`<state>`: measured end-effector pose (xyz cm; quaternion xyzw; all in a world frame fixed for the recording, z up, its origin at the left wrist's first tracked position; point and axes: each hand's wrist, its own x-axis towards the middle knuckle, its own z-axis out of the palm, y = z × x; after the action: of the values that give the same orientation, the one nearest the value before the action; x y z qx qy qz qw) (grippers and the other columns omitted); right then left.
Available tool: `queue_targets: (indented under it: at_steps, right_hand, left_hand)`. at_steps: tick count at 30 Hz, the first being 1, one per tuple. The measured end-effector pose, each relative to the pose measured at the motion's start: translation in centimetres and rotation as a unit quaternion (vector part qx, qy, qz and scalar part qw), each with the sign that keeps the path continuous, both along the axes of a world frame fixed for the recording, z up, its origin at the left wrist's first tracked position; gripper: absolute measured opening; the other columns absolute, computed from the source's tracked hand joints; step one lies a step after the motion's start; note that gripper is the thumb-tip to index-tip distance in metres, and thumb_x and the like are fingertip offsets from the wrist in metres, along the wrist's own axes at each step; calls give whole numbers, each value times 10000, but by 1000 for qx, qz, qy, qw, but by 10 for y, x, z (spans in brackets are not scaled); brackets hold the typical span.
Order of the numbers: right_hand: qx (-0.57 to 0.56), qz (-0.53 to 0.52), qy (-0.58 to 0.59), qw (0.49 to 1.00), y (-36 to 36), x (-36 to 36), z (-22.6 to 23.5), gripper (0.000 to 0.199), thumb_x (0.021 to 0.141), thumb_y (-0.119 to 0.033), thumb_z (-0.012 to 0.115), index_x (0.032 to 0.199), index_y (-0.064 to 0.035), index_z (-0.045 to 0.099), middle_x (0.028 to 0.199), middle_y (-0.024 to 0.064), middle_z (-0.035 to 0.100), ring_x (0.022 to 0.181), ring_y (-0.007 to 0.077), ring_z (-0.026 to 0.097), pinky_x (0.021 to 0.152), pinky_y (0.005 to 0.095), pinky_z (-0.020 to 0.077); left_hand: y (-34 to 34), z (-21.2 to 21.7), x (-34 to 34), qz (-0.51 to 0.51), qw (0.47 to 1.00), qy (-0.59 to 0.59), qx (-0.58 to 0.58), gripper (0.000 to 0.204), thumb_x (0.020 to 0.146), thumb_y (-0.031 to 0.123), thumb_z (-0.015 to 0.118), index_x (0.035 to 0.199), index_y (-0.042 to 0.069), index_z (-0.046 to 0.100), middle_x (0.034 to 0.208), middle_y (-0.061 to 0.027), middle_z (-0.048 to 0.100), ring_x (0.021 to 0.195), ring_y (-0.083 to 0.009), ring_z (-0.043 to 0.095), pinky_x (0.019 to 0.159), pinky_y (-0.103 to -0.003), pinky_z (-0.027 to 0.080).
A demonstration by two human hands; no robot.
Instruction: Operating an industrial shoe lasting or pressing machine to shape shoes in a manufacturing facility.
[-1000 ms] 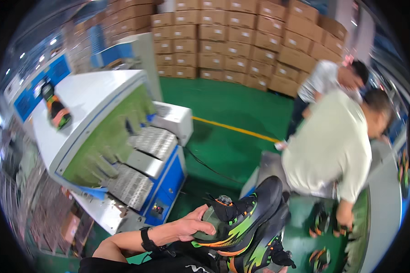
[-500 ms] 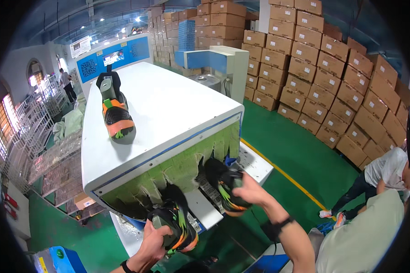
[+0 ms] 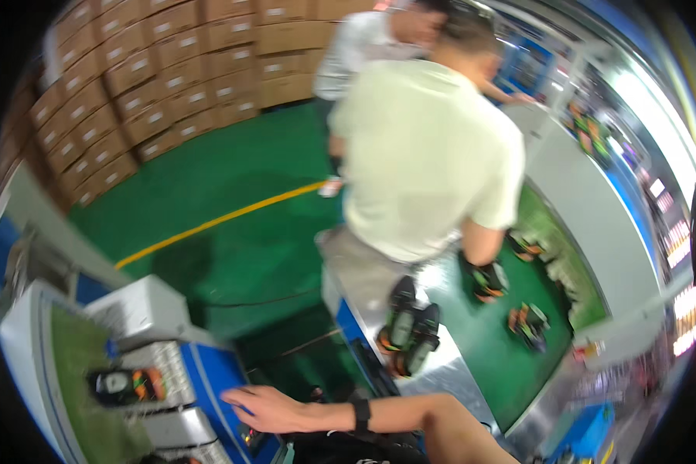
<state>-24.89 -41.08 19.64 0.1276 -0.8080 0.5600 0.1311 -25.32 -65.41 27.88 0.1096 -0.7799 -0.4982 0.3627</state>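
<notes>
Head view, single frame, motion-blurred toward the rim.

The person's right hand [image 3: 274, 408] comes in from the lower edge, wrist wearing a black wristband [image 3: 361, 415]. The hand lies flat, palm down, fingers [image 3: 240, 397] stretched out and slightly apart, clamped on nothing; the tips rest on or just above the blue front panel [image 3: 213, 379] of the pressing machine [image 3: 143, 309]. The left hand is not in view.

Landmark: the pressing machine at lower left. On its green bed, left of the hand, lies one black sports shoe with orange and green trim [image 3: 126, 384]. Long axis runs roughly left-right in the picture; which end is the toe cannot be told. It appears seated in a holder, probably so the machine can grip it steadily.

Right of the machine, across a strip of green floor [image 3: 232, 232], stands a metal tabletop [image 3: 441, 371] bearing a pair of matching shoes [image 3: 410, 329], soles up, long axes pointing away from the wearer.

Beyond it a co-worker in a pale shirt [image 3: 429, 147] bends over a second green bed, one hand on another shoe [image 3: 487, 280]. Stacked cardboard boxes [image 3: 139, 69] fill the far wall.
</notes>
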Motion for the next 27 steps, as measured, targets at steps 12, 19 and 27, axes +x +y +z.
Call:
queue_targets:
  at_steps: [12,19,27]
  right_hand:
    - [-135,-505,-226,822,164,308,-15,183,908,-86,583,1068,-11,628,919,104,699,851,152,670,749,286,534]
    - [-274,-710,-210,614,170,430,-27,194,903,-57,578,1074,30,606,970,114,699,897,168,667,805,273,512]
    - [-154,-771,-332,521,309,483,-52,739,756,-267,771,1322,50,416,1271,232,535,1188,339,541,956,390,473]
  left_hand:
    - [348,-45,109,-742,635,-178,-121,561,752,12,622,1284,-22,447,1262,-176,516,1185,-284,525,985,-388,452]
    - [484,-138,130,-730,572,-100,-361,634,743,108,663,1298,-58,404,1274,-293,457,1204,-427,453,1036,-449,376]
    - [522,-173,126,-758,509,-60,-402,340,742,99,630,1068,18,578,1079,-171,607,1011,-359,577,850,-451,453]
